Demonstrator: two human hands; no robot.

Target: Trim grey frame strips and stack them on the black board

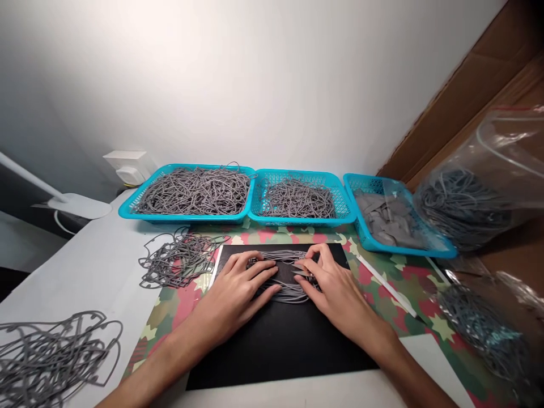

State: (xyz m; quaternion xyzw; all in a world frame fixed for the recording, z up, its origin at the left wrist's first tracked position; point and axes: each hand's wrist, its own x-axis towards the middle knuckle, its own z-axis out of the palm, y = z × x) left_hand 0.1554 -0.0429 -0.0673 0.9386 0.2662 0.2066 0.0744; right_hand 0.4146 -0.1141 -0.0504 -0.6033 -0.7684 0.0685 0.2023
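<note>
A bundle of grey elastic cords [289,292] lies in a loop on the black mat [276,345]. Over the bundle's left end rests my left hand [244,283], its fingers stretched and apart, touching the cords. At the right end, my right hand [329,280] is closed, with fingertips pressed together. Two thin pointed metal tips [301,272] stick out leftward from between its fingers; whether they belong to scissors or tweezers I cannot tell. My hands hide both ends of the bundle.
Two blue baskets [187,217] [301,221] of grey cords stand along the wall; a third basket [403,251] holds flat grey pieces. Loose cord piles [181,258] [55,354] lie left. A white pen-like stick [386,286] and bagged cords [463,204] are right.
</note>
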